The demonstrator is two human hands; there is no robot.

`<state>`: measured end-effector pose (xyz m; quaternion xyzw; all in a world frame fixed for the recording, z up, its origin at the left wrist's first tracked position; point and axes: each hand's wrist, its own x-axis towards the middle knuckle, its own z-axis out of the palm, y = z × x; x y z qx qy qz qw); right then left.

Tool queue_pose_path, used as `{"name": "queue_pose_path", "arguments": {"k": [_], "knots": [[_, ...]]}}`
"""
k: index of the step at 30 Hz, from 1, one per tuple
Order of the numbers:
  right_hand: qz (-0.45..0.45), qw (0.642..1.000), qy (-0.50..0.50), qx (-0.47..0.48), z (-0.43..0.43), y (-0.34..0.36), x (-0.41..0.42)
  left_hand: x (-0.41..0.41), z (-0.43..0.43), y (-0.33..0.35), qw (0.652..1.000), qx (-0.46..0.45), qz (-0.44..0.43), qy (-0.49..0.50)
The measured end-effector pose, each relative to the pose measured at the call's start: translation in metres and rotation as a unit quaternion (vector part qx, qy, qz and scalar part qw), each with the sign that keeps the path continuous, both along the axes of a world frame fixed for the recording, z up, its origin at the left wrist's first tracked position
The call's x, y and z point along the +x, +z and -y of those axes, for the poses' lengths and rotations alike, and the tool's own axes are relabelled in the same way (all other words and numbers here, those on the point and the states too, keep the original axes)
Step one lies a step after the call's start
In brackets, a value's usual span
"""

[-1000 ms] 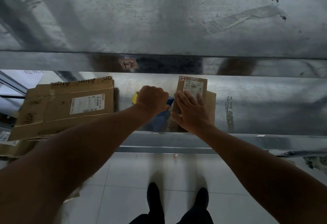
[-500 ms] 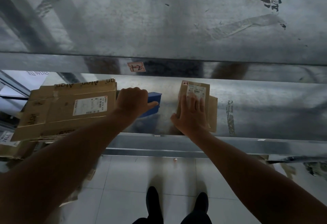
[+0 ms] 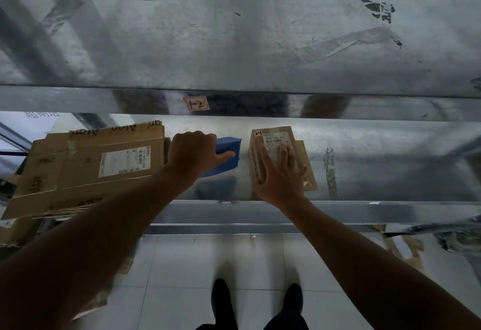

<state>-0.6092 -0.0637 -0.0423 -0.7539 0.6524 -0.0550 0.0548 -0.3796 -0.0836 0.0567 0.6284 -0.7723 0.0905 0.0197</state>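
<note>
Nearest to you, just behind the front edge of the metal shelf (image 3: 390, 209), your right hand (image 3: 279, 173) lies flat on the small carton (image 3: 273, 135). The grip is spread, with the fingers straight over the top and the printed label, and the thumb at the near left corner. This carton stands near the middle of the shelf's front edge and partly on a flat brown piece (image 3: 308, 165). It looks light and stiff, with dry cardboard that should not slip. I think you should take it by its two long sides, not by the label.

To the left, your left hand (image 3: 194, 151) holds the blue box (image 3: 230, 150). The grip is curled over its top and the thumb is pressed along the near face. The box seems to be hard, smooth plastic, so it can slide on the steel, and it is best to keep the fingers hooked over the upper edge. It sits between the small carton and the large carton (image 3: 99, 163), which is at the left end of the shelf.

Further back, a tag marked 1-2 (image 3: 195, 103) sticks on the rail of the shelf above.
</note>
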Motion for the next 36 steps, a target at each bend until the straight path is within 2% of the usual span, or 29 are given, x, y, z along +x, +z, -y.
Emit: {"name": "queue_pose_path", "arguments": {"k": [6, 10, 15, 18, 20, 22, 24, 26, 28, 30, 34, 36], "knots": [[0.016, 0.998, 0.028, -0.060, -0.008, -0.004, -0.025, -0.006, -0.001, 0.003, 1.000, -0.017, -0.011, -0.017], [-0.007, 0.997, 0.042, -0.059, -0.011, -0.007, -0.025, -0.010, 0.000, 0.004, 0.999, -0.019, -0.017, -0.022], [0.030, 0.994, 0.066, -0.085, -0.009, -0.005, -0.030, -0.015, -0.001, 0.005, 0.999, -0.023, -0.033, -0.029], [0.091, 0.980, 0.089, -0.152, -0.017, -0.003, -0.041, -0.016, 0.000, 0.002, 0.998, -0.026, -0.041, -0.034], [0.125, 0.976, 0.027, -0.178, -0.026, -0.003, -0.047, -0.017, 0.000, 0.001, 0.998, -0.030, -0.050, -0.037], [0.195, 0.966, -0.079, -0.148, -0.039, -0.008, -0.050, -0.018, 0.001, 0.000, 0.997, -0.033, -0.053, -0.038], [0.301, 0.939, -0.130, -0.100, -0.047, -0.017, -0.050, -0.020, 0.002, -0.001, 0.998, -0.029, -0.048, -0.037], [0.416, 0.898, -0.136, -0.052, -0.049, -0.022, -0.047, -0.024, 0.004, -0.001, 0.998, -0.026, -0.047, -0.036], [0.491, 0.858, -0.148, -0.024, -0.045, -0.021, -0.042, -0.028, 0.007, -0.001, 0.998, -0.029, -0.048, -0.039], [0.517, 0.838, -0.171, -0.020, -0.042, -0.021, -0.038, -0.031, 0.008, -0.001, 0.998, -0.030, -0.046, -0.043], [0.494, 0.847, -0.198, -0.020, -0.039, -0.032, -0.039, -0.033, 0.012, -0.001, 0.997, -0.044, -0.039, -0.055], [0.512, 0.833, -0.208, -0.010, -0.034, -0.037, -0.041, -0.033, 0.014, -0.002, 0.996, -0.040, -0.043, -0.060]]}}
